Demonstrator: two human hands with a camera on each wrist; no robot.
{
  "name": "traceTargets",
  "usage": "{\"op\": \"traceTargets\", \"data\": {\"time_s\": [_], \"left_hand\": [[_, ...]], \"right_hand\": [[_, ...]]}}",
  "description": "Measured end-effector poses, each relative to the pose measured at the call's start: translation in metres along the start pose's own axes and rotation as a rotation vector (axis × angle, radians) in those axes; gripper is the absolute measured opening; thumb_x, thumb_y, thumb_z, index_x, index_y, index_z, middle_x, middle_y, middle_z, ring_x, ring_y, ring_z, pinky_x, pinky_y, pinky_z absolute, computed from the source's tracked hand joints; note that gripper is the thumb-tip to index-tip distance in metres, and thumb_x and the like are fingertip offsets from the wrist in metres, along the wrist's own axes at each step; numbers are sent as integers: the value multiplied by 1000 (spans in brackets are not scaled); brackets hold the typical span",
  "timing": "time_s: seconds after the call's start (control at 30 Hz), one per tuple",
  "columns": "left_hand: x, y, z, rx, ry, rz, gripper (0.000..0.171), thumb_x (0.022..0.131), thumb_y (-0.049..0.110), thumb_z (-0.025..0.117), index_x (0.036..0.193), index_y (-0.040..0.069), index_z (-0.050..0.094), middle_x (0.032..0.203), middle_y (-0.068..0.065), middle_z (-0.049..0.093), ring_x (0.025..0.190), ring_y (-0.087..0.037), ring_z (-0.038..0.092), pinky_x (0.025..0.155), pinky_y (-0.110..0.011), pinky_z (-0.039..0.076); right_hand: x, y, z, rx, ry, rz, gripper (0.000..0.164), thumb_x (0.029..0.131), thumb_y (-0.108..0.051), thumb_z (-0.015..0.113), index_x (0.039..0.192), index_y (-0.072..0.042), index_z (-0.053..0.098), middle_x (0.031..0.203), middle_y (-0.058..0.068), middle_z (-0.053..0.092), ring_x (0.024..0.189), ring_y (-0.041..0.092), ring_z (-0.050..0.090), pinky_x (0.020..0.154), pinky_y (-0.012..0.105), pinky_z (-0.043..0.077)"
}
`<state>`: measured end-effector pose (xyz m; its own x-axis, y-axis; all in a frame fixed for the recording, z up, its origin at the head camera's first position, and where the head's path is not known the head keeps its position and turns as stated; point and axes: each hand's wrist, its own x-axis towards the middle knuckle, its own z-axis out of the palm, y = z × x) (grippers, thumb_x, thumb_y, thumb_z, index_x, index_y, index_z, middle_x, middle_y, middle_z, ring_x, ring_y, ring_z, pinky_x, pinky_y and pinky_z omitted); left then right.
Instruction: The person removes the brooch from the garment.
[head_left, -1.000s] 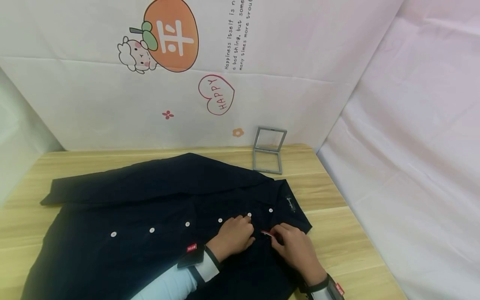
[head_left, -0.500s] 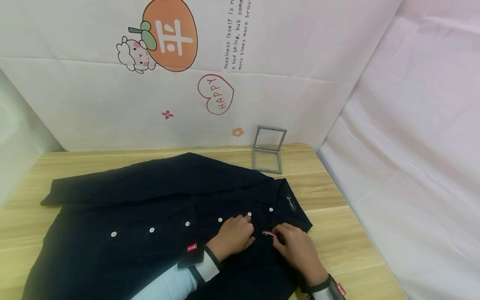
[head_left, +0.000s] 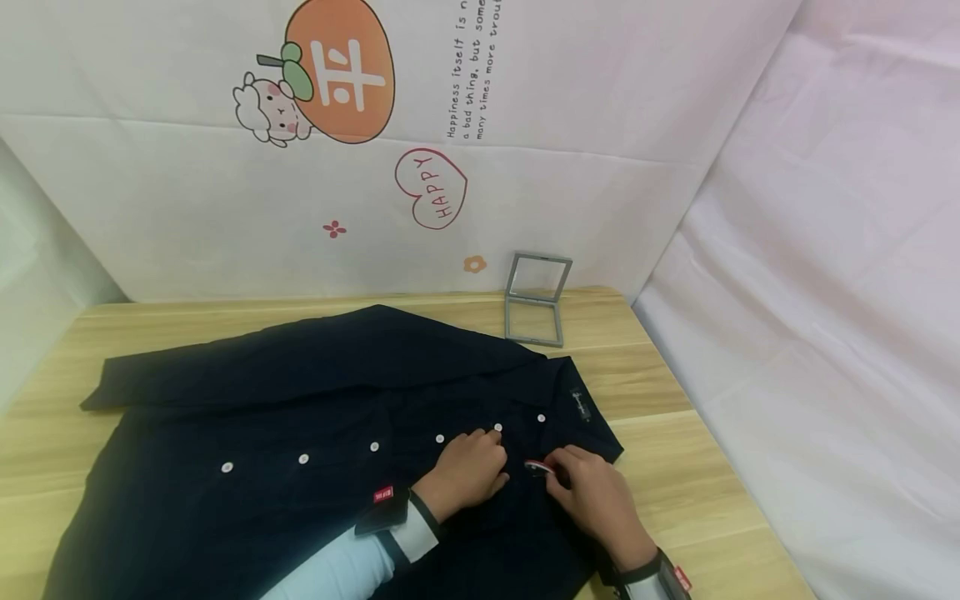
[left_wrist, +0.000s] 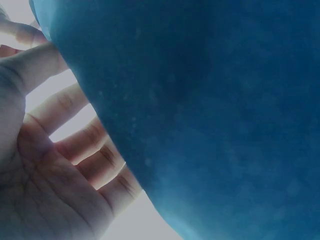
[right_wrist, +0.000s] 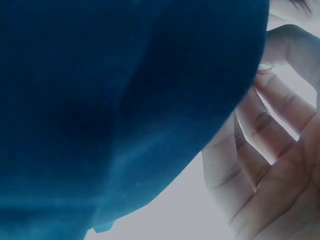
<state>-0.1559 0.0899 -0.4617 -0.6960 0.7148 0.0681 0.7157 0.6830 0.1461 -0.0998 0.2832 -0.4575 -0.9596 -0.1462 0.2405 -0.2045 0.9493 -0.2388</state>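
A dark navy shirt [head_left: 300,517] lies spread with its row of white buttons running across. My left hand [head_left: 467,471] rests on it, fingertips right by one button [head_left: 498,427]; in the left wrist view its fingers [left_wrist: 60,107] look loosely extended, their tips hidden behind cloth. Close to the collar [head_left: 588,417], my right hand [head_left: 596,496] pinches a small, flat, red-and-white thing [head_left: 537,467] between thumb and fingers, just over the shirt front. A bit of red [right_wrist: 265,71] shows between the fingers in the right wrist view. Blue-looking cloth [right_wrist: 100,100] fills most of that view.
A grey hinged frame case [head_left: 534,300] stands unfolded at the back of the wooden table [head_left: 712,492], behind the collar. White printed cloth [head_left: 600,192] walls off the back, and plain white cloth [head_left: 847,292] the right side.
My right hand has shifted very slightly right with the small flat thing, which shows a little more. The left hand and shirt have stayed in place.
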Motion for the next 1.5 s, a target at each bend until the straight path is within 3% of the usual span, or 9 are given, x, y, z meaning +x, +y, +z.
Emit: {"op": "traceTargets", "data": {"time_s": [0.53, 0.9, 1.2, 1.37, 1.5], "left_hand": [[-14, -10, -15, -9, 62, 2, 14, 88, 32, 72, 84, 19, 72, 82, 3, 64, 66, -9, 58, 56, -22, 45], [-27, -32, -20, -48, 73, -48, 13, 89, 31, 72, 89, 18, 73, 83, 2, 64, 70, -11, 60, 60, -25, 48], [-40, -45, -25, -69, 69, -87, 14, 90, 32, 70, 91, 18, 73, 86, 2, 64, 74, -13, 62, 64, -29, 51], [-50, -57, -31, -106, 96, -130, 16, 90, 32, 71, 94, 17, 73, 88, 1, 66, 73, -13, 63, 62, -28, 52], [-61, -69, -38, -149, 126, -181, 21, 92, 32, 69, 103, 14, 73, 95, -1, 67, 81, -16, 65, 69, -31, 54]], "right_hand": [[10, -11, -11, -30, 5, -78, 13, 76, -12, 79, 79, -18, 68, 72, -12, 57, 57, -1, 43, 50, 16, 36], [31, -22, -27, -111, 38, -199, 13, 74, -15, 81, 81, -18, 70, 76, -12, 60, 58, 0, 44, 49, 16, 36], [47, -43, -27, -88, 25, -246, 13, 76, -16, 80, 84, -19, 70, 78, -11, 62, 60, 0, 45, 49, 15, 35], [55, -57, -23, -53, 14, -270, 11, 78, -17, 79, 85, -20, 71, 80, -11, 62, 59, 0, 45, 49, 15, 35], [63, -69, -21, -31, 14, -299, 10, 80, -17, 78, 86, -20, 71, 81, -12, 63, 59, 0, 44, 49, 15, 35]]}}
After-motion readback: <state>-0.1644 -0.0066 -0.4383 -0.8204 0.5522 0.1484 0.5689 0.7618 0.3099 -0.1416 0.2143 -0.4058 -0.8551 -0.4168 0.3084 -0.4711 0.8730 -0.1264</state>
